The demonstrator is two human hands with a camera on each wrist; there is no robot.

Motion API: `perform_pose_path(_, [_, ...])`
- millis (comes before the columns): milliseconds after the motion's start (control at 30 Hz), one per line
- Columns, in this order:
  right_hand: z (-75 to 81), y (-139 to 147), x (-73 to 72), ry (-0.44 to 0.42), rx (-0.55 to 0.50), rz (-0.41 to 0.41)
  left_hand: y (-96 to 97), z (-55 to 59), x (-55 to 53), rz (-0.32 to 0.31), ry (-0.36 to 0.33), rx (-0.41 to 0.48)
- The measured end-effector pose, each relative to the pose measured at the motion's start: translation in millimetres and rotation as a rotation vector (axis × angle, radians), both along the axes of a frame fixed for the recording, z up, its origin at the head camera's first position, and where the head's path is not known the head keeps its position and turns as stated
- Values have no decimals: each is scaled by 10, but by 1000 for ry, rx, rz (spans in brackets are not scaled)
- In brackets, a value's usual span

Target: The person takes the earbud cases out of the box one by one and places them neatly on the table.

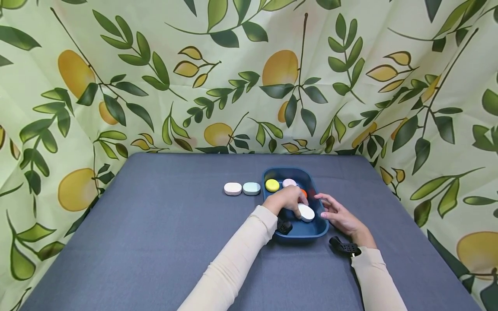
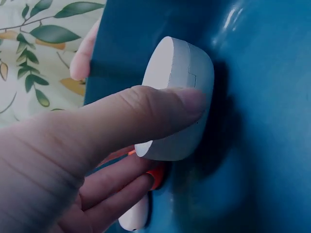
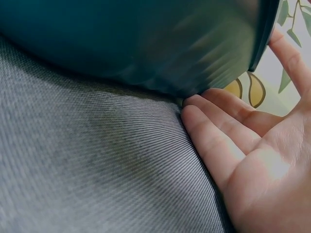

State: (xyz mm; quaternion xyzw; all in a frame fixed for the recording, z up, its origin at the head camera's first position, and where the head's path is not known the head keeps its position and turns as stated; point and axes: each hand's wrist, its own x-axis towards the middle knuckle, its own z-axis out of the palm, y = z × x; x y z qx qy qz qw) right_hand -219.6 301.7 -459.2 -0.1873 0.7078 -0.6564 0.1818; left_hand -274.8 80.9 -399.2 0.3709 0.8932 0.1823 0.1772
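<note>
My left hand (image 1: 285, 199) reaches into a blue bin (image 1: 299, 236) and pinches a white oval case (image 1: 306, 213). In the left wrist view the thumb lies across the side of that case (image 2: 180, 131), over a fine stepped seam; the fingers on its far side are partly hidden. Against the outer right side of the bin is my right hand (image 1: 342, 218), its fingers loosely extended. The right wrist view has its fingertips (image 3: 194, 114) at the base of the bin wall (image 3: 146, 43), with another finger up by the rim.
Also in the bin are a yellow round case (image 1: 272, 185), a pale pink one (image 1: 289, 182) and an orange one (image 1: 304, 193), partly covered by the left hand. Left of the bin, a pinkish-white case (image 1: 232, 188) and a pale blue case (image 1: 251, 188) lie on the grey table (image 1: 155, 242).
</note>
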Motion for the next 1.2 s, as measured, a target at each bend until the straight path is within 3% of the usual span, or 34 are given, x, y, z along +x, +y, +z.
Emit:
perform_pose_path(367, [-8,5,-5,9,-43,23,-105,194,10,50,20,75])
perform_pose_path(633, [-3,-1,10,-5,-11,3,-276,317,31,18,70,171])
perform_pose_path(933, [10,-15,28,4,1,-7,-567,443,48,55,97,233])
perform_pose_path(1200, [19,-10,12,6,-5,-12,-952,493,40,121,97,281])
